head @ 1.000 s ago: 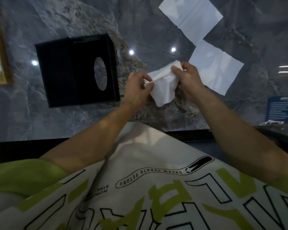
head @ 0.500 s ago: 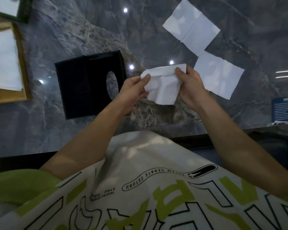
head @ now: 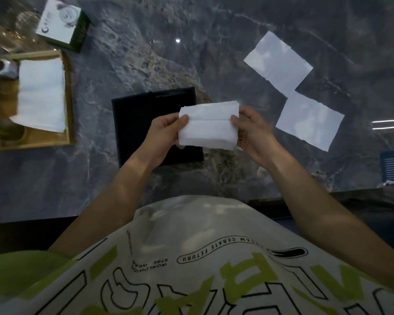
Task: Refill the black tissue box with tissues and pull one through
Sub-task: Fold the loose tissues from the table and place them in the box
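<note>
Dark marble counter point(head: 146, 53) carries the black tissue box point(head: 134, 126). Left hand point(head: 162, 130) and right hand point(head: 252, 133) pinch a folded tissue point(head: 208, 125) over it. Folding step; next, feed it into the box.

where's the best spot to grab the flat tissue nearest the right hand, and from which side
Pinch the near left corner of the flat tissue, coming from the right hand side. It lies flat on the marble counter, so only an edge or corner can probably be lifted, and that corner is closest.
</note>
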The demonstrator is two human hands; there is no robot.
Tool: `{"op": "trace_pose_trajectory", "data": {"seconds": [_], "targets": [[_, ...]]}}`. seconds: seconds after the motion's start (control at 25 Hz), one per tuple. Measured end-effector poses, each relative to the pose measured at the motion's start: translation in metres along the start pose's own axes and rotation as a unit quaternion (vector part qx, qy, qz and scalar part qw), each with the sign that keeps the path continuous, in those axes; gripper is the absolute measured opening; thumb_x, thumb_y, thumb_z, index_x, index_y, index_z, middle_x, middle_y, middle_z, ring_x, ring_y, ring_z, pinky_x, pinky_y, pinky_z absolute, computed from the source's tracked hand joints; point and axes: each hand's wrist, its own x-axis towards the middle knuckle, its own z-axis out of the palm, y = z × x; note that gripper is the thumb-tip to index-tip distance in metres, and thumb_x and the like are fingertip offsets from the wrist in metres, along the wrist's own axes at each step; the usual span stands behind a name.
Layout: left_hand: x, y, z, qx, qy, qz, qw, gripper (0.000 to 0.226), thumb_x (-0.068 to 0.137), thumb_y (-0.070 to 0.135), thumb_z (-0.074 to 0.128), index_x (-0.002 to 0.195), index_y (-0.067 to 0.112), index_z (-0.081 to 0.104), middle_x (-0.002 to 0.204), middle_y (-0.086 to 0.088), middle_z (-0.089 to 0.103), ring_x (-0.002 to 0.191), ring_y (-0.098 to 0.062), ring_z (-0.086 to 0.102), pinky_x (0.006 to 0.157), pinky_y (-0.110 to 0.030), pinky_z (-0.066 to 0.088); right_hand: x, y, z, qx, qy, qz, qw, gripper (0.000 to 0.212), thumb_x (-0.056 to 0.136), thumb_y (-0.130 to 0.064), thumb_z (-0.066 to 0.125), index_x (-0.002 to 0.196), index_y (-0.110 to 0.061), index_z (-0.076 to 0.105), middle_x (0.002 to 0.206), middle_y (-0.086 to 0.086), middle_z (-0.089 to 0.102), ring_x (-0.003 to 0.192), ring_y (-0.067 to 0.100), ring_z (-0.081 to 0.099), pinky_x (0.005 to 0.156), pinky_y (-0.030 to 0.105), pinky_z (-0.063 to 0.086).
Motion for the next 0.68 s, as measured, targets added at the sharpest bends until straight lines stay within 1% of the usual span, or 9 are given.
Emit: {"op": "trace_pose_trajectory", "data": {"seconds": [0.04, 0.08, 0.12, 0.24, 0.32, 0.44, 0.52, 0.6, 0.68], "targets": [[-0.005, 0.001, -0.006, -0.008, 0.006, -0.003, 1.0, 0.02, 0.096, 0.019, 0.057, 0.107, 0.007, 0.069, 0.095, -0.011, 0.069, 0.085, -0.026, 0.065, 0.075, -0.041, 0.055, 0.0, 0.0, 0.006, -0.012, -0.004, 0.003, 1.0, 0.022, 0.096, -0.01, 0.054, 0.118, -0.016, 0.058, 0.11, 0.004, 0.066, 0.089, 0.018, 0.067, 0.069, 0.034, 0.058], [-0.008, 0.001, -0.009, -0.013, 0.008, -0.005, 1.0, 0.02, 0.097, 0.015, 0.055, 0.11, 0.006, 0.068, 0.096, -0.006, 0.071, 0.086, -0.018, 0.069, 0.077, -0.035, 0.058, 0.0, 0.0, 0.009, -0.022, -0.007, 0.005, 1.0, 0.026, 0.096, -0.009, 0.054, 0.121, -0.015, 0.056, 0.111, 0.006, 0.065, 0.088, 0.02, 0.066, 0.07, 0.036, 0.058], [-0.011, 0.002, -0.014, -0.017, 0.009, -0.004, 1.0, 0.02, 0.097, 0.012, 0.054, 0.111, 0.006, 0.067, 0.096, -0.004, 0.072, 0.087, -0.015, 0.07, 0.077, -0.031, 0.058, 0.001, 0.0, 0.013, -0.032, -0.011, 0.006, 0.999, 0.03, 0.095, -0.007, 0.054, 0.124, -0.014, 0.055, 0.113, 0.008, 0.064, 0.088, 0.021, 0.066, 0.072, 0.038, 0.058], [-0.02, 0.003, -0.033, -0.027, 0.016, -0.001, 1.0, 0.018, 0.096, 0.007, 0.054, 0.108, 0.011, 0.067, 0.094, 0.0, 0.074, 0.086, -0.012, 0.071, 0.074, -0.027, 0.059, 0.0, -0.001, 0.026, -0.048, -0.022, 0.007, 0.999, 0.033, 0.093, -0.002, 0.055, 0.125, -0.012, 0.054, 0.111, 0.009, 0.062, 0.081, 0.017, 0.067, 0.067, 0.034, 0.059], [-0.025, 0.004, -0.044, -0.027, 0.024, -0.003, 0.999, 0.021, 0.095, 0.004, 0.054, 0.107, 0.016, 0.066, 0.092, 0.003, 0.075, 0.086, -0.012, 0.072, 0.074, -0.026, 0.059, -0.001, -0.003, 0.035, -0.058, -0.03, 0.002, 0.998, 0.027, 0.093, -0.001, 0.055, 0.117, -0.015, 0.058, 0.105, 0.006, 0.064, 0.075, 0.013, 0.068, 0.061, 0.03, 0.058], [-0.032, 0.003, -0.055, -0.027, 0.019, 0.009, 0.999, 0.022, 0.094, 0.0, 0.054, 0.102, 0.016, 0.067, 0.089, 0.005, 0.076, 0.084, -0.009, 0.072, 0.073, -0.023, 0.058, -0.002, -0.005, 0.044, -0.06, -0.038, -0.006, 0.997, 0.024, 0.093, 0.002, 0.054, 0.098, -0.019, 0.065, 0.092, 0.0, 0.068, 0.071, 0.011, 0.068, 0.059, 0.028, 0.057], [-0.036, 0.003, -0.06, -0.036, 0.013, 0.017, 0.999, 0.022, 0.094, -0.001, 0.053, 0.097, 0.015, 0.067, 0.085, 0.005, 0.076, 0.081, -0.008, 0.072, 0.071, -0.022, 0.058, -0.001, -0.006, 0.049, -0.053, -0.047, -0.014, 0.997, 0.03, 0.092, 0.005, 0.053, 0.086, -0.019, 0.071, 0.082, -0.001, 0.072, 0.07, 0.014, 0.068, 0.062, 0.028, 0.057], [-0.04, 0.005, -0.063, -0.048, 0.004, 0.018, 0.999, 0.023, 0.095, -0.002, 0.05, 0.095, 0.013, 0.067, 0.083, 0.004, 0.076, 0.078, -0.008, 0.072, 0.069, -0.022, 0.058, -0.002, -0.007, 0.054, -0.054, -0.061, -0.022, 0.996, 0.041, 0.091, 0.008, 0.051, 0.075, -0.02, 0.076, 0.078, -0.002, 0.074, 0.07, 0.014, 0.069, 0.063, 0.028, 0.058], [-0.043, 0.006, -0.063, -0.06, 0.003, 0.016, 0.998, 0.025, 0.096, -0.003, 0.047, 0.093, 0.011, 0.067, 0.081, 0.002, 0.075, 0.075, -0.009, 0.072, 0.067, -0.023, 0.059, -0.003, -0.008, 0.058, -0.069, -0.076, -0.033, 0.994, 0.048, 0.09, 0.012, 0.049, 0.069, -0.021, 0.078, 0.076, -0.004, 0.075, 0.071, 0.012, 0.07, 0.066, 0.027, 0.058]]}}
